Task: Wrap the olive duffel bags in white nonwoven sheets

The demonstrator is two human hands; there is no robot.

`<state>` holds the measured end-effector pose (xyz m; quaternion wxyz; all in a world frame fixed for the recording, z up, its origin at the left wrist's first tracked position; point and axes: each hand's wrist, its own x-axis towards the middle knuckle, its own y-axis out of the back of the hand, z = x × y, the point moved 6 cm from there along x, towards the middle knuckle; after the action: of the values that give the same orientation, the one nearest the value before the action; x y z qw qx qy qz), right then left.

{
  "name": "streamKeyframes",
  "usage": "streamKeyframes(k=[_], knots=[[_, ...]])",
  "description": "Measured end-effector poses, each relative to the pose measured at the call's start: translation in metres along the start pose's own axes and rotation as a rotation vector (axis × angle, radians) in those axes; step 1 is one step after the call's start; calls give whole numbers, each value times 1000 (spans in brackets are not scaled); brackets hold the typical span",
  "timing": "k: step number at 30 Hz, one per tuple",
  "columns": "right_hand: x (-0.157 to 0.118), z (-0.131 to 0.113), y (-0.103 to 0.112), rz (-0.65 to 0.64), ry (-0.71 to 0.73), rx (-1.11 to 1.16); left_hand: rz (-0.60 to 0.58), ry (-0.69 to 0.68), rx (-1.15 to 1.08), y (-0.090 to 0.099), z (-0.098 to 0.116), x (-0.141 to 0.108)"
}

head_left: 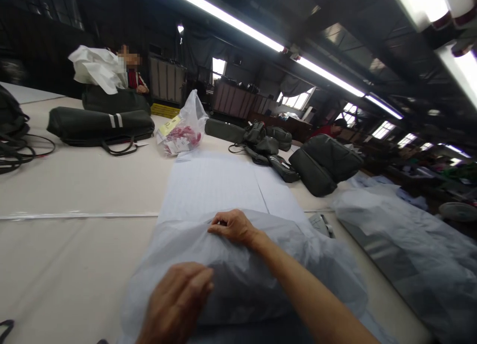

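Observation:
A translucent plastic bag [261, 289] with something dark inside lies at the near edge of the table, over white paper sheets [216, 185]. My right hand [233, 227] is on the bag's upper part, thumb and forefinger pinched on its plastic. Lower and to the left, my left hand [179, 297] is curled above the bag's left side; its fingertips are blurred, and whether it holds any plastic is unclear.
Dark green bags [100, 125] lie at the back left, beside a clear bag of red items [182, 135]. Dark pouches [266, 145] and larger bags [324, 162] stand at the back right. Plastic-covered pieces [410, 244] lie at right. A person [137, 80] is beyond the table.

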<state>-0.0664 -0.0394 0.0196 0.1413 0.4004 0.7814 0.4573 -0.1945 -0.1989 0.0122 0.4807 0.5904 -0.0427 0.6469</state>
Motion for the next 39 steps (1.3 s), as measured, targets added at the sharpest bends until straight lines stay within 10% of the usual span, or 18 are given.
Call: streamKeyframes(k=[3,8,15,22,27,30,34,39], knots=[[3,5,-6,-12,-28,25,-250,-246,-68,-45,41,27],[11,8,2,-68,-107,222,-220,-159,84,-83,21,33],[-82,-17,110,462,7,140,-232,-70,133,-88,-3,20],[-158,11,53,134,58,-446,-258,24,120,-92,-5,24],[-165,25,80,341,19,-410,-294,82,128,-94,-12,26],[-203,64,139,569,-102,-276,-272,110,115,-97,-23,22],[-303,176,221,902,-577,-116,-251,165,34,-100,-44,20],[-392,289,262,994,-854,-160,-249,299,-23,-97,-52,19]])
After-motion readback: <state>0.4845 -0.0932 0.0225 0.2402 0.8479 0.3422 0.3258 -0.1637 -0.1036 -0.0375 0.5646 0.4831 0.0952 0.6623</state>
